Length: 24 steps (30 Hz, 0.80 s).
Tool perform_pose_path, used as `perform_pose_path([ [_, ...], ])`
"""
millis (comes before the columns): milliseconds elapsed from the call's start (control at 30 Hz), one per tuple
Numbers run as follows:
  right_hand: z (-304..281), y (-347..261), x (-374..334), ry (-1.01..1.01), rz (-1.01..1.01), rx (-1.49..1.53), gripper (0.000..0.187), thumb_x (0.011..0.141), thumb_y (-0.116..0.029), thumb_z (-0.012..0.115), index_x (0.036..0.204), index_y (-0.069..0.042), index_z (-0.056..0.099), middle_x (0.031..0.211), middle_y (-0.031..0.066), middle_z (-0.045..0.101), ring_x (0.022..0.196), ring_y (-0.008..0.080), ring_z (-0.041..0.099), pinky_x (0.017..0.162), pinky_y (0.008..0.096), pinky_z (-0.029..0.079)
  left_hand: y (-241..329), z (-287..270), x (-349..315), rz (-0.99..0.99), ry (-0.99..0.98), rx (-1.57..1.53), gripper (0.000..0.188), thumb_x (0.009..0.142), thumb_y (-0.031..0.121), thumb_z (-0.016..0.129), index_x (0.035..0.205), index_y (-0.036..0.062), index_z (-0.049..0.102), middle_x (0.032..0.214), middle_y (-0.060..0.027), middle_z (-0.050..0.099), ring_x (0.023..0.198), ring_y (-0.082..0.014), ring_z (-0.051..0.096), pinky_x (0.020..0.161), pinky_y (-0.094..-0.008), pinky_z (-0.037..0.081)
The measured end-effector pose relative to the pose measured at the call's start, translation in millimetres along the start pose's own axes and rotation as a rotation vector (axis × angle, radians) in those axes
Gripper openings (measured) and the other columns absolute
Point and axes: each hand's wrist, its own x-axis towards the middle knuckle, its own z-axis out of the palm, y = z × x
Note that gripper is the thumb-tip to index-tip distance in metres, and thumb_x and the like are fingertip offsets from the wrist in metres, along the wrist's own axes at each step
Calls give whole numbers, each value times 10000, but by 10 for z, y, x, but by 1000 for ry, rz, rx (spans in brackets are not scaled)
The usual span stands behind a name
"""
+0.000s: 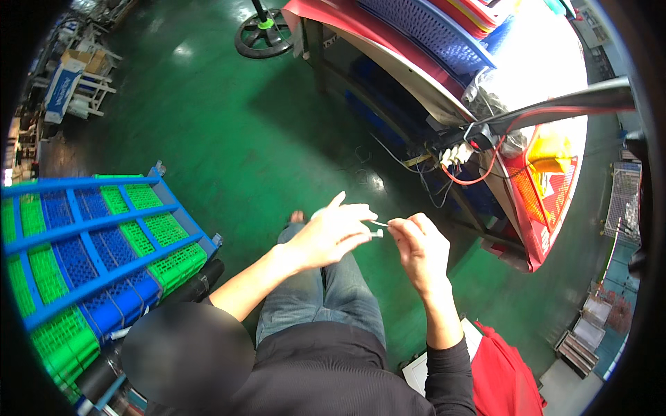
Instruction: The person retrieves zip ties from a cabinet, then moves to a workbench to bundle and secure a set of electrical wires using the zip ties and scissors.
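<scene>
Handling, apparently, a thin pale strand [379, 223] between both hands: right hand [420, 251] pinching one end, left hand [331, 234] narrowed on a small pale piece [377, 234]. Next move likely requires steady fingertip control.

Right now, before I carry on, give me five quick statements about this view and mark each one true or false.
1. A thin pale strand spans the gap between the left hand and the right hand. True.
2. The red cloth lies at the lower left of the picture. False: it is at the lower right, beyond the right forearm.
3. The green and blue crates are on the person's left. True.
4. The two hands are pressed together. False: they are held apart.
5. The floor is bright red. False: it is green.
</scene>
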Motion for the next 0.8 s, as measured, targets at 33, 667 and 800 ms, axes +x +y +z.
perform_pose_path([
  [33,36,90,123,4,75,51,67,769,-127,661,824,-102,630,708,40,539,639,193,565,574,289,460,-132,-80,109,-135,-35,-139,138,848,126,601,968,83,653,1044,-72,628,1145,-259,522,1048,-482,285],
  [667,1389,1361,898,313,883,766,149,877,-154,601,904,-9,616,708,46,644,533,83,594,470,178,414,-2361,-842,1896,2,570,-442,197,950,136,463,990,-19,578,946,-114,643,859,-176,639,810,-293,503],
  [800,1638,1416,923,560,652,532,77,835,-55,639,886,3,631,685,37,639,543,72,588,512,191,465,-2311,-158,2164,407,127,-158,51,819,47,617,866,28,612,905,-96,649,894,-214,627,868,-383,468],
])
